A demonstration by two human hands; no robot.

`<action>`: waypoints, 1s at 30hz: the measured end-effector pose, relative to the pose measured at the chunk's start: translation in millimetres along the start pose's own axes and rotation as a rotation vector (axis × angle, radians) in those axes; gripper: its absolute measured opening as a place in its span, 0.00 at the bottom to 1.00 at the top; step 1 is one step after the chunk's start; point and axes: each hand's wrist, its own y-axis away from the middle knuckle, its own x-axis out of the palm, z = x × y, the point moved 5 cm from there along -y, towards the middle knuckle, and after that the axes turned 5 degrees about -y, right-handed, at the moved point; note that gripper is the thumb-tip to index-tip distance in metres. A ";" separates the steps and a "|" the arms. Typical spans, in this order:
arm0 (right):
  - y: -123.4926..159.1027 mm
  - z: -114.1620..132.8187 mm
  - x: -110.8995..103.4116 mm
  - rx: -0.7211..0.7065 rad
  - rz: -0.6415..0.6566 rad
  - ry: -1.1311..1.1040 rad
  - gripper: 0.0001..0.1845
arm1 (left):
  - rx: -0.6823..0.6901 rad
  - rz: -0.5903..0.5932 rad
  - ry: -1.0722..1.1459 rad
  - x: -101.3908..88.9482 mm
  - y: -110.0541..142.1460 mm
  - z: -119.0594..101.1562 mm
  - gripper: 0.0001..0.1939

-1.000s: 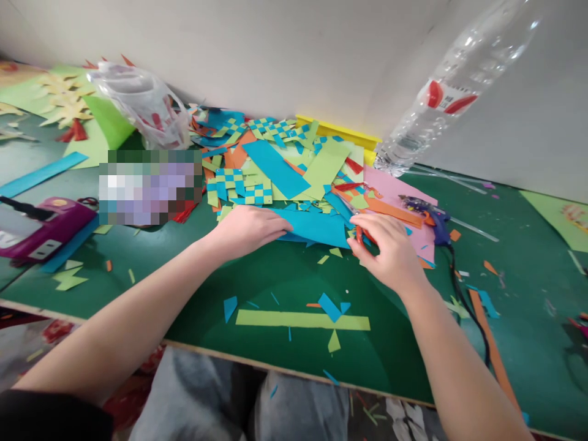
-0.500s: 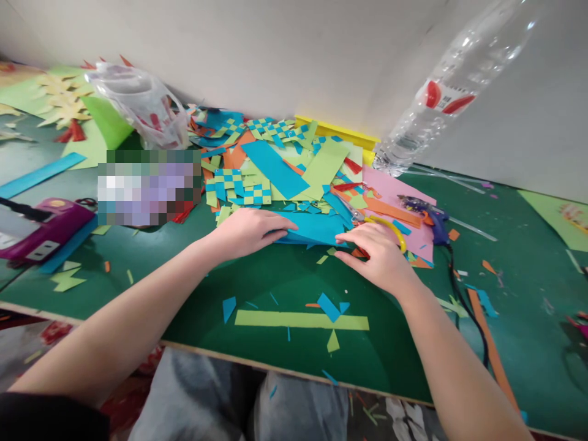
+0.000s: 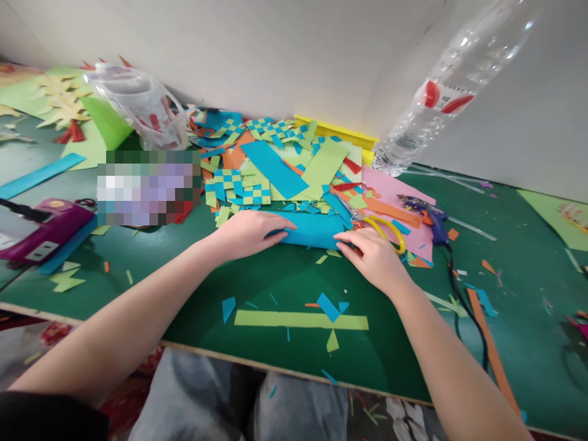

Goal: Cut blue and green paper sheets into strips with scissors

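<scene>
**Holding one blue paper (image 3: 312, 229) at both ends**

Pinching the blue paper's left end between thumb and fingers of the left hand (image 3: 252, 234); gripping its right end with the fingertips of the right hand (image 3: 372, 250). Just beside the blue paper's right end: one pair of yellow-handled scissors (image 3: 371, 219). Farther right of the paper: one glue gun (image 3: 430, 217). Directly behind the paper: one heap of cut papers (image 3: 274, 168), too jumbled to count. Behind and to the paper's right: one clear bottle (image 3: 452, 92). In front of the paper, on the worktop (image 3: 275, 285): one long green strip (image 3: 294, 320). Well left of the paper: one purple power strip (image 3: 68, 225).
</scene>
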 end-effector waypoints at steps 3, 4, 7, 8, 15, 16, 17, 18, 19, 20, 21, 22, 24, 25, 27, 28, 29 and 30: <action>-0.4 -1.1 3.2 0.000 -0.016 0.025 0.11 | 0.013 0.010 -0.052 -0.4 -0.7 -3.8 0.18; -0.5 -1.4 4.0 -0.004 -0.022 0.032 0.11 | 0.021 0.008 -0.062 -0.5 -0.9 -5.2 0.18; -0.7 -2.7 6.2 -0.008 -0.037 0.049 0.12 | 0.043 -0.022 -0.085 -0.3 -1.4 -8.9 0.19; -0.6 -3.2 7.0 -0.007 -0.041 0.055 0.12 | 0.048 -0.033 -0.093 0.2 -1.5 -9.6 0.19; -0.3 -5.9 10.3 0.003 -0.055 0.042 0.12 | 0.038 -0.042 -0.131 3.4 -1.6 -11.3 0.21; -0.5 -5.6 9.2 0.002 -0.066 0.035 0.11 | 0.032 -0.043 -0.138 3.2 -1.5 -11.3 0.22; -0.8 -5.2 7.8 0.002 -0.077 0.026 0.11 | 0.027 -0.044 -0.146 2.9 -1.4 -11.4 0.22; -1.2 -4.5 6.4 -0.002 -0.087 0.016 0.11 | 0.023 -0.046 -0.153 2.6 -1.4 -11.4 0.23; -1.6 -3.6 5.0 -0.008 -0.093 0.003 0.10 | 0.020 -0.051 -0.158 2.1 -1.4 -11.2 0.23; -2.1 -2.5 3.8 -0.014 -0.096 -0.012 0.09 | 0.019 -0.058 -0.160 1.6 -1.4 -11.1 0.24; -2.5 -1.3 2.9 -0.021 -0.096 -0.025 0.09 | 0.021 -0.067 -0.160 1.0 -1.4 -10.8 0.24; -2.9 0.0 2.2 -0.028 -0.092 -0.034 0.08 | 0.027 -0.074 -0.156 0.6 -1.5 -10.8 0.25; -3.3 2.8 1.8 -0.042 -0.075 -0.041 0.07 | 0.048 -0.083 -0.144 0.3 -1.8 -10.7 0.26; -3.4 4.2 2.0 -0.048 -0.061 -0.041 0.07 | 0.058 -0.084 -0.138 0.3 -2.0 -10.7 0.27; -3.2 6.5 2.8 -0.058 -0.030 -0.039 0.07 | 0.072 -0.085 -0.128 0.6 -2.2 -10.5 0.28; -3.0 7.4 3.0 -0.063 -0.019 -0.039 0.07 | 0.074 -0.085 -0.124 0.9 -2.2 -10.2 0.28; -2.9 7.9 3.2 -0.062 -0.009 -0.043 0.07 | 0.075 -0.084 -0.120 1.3 -2.1 -9.9 0.28; -2.7 8.1 3.4 -0.058 -0.002 -0.050 0.07 | 0.075 -0.082 -0.118 1.7 -2.0 -9.6 0.29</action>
